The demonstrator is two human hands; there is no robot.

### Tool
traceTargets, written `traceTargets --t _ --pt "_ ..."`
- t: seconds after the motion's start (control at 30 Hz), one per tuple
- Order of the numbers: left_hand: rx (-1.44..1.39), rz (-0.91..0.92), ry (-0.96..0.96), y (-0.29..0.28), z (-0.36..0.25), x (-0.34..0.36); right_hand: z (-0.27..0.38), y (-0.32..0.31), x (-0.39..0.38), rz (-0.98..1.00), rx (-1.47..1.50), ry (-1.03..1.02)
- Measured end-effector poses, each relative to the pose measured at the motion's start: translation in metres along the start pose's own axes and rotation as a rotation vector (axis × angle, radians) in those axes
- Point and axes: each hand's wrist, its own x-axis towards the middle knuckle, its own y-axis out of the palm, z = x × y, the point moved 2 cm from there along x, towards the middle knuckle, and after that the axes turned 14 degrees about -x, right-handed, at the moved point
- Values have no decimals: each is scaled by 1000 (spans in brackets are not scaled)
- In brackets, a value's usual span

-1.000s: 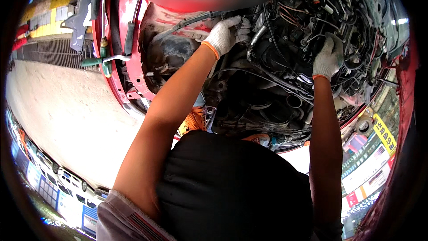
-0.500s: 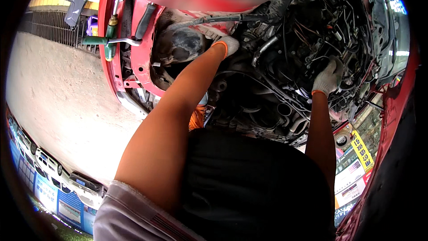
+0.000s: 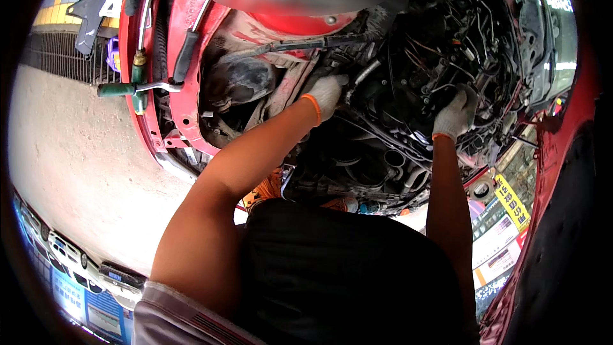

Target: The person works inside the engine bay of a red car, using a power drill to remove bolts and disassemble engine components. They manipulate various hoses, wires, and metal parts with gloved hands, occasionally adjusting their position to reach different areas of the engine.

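White knit gloves covered both hands in the head view: the left hand (image 3: 327, 97) near the middle of the engine bay (image 3: 239, 33), the right hand (image 3: 456, 115) closer to the bay's right edge. The engine (image 3: 383, 100), black and grimy, filled the space between and beyond them. The left hand looked loosely bent just beside a bare metal pipe (image 3: 368, 71); whether it gripped anything could not be told. The right hand was curled in at the engine's right side, near tangled wiring (image 3: 488, 48), with its fingertips hidden, so its hold could not be told either. The engine seemed heavy and rigid, and probably slick where grimy (knit cotton might well slide on it). Its solid body looked the safer place to take hold; the wiring seemed light, bendy and easily torn. Green-handled tools (image 3: 139, 101) lay on the red panel (image 3: 184, 103) along the bay's left edge.
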Motion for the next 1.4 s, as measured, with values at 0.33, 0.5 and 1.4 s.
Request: traceTargets --t 0.33,0.5,1.4 --pt "874 207 145 -10 0 -22 3 1 5 -24 -68 -116" --pt "836 138 144 -2 6 -33 -9 0 9 -39 -45 -182" --pt "1639 99 260 98 -6 -139 -83 39 -236 318 846 971"
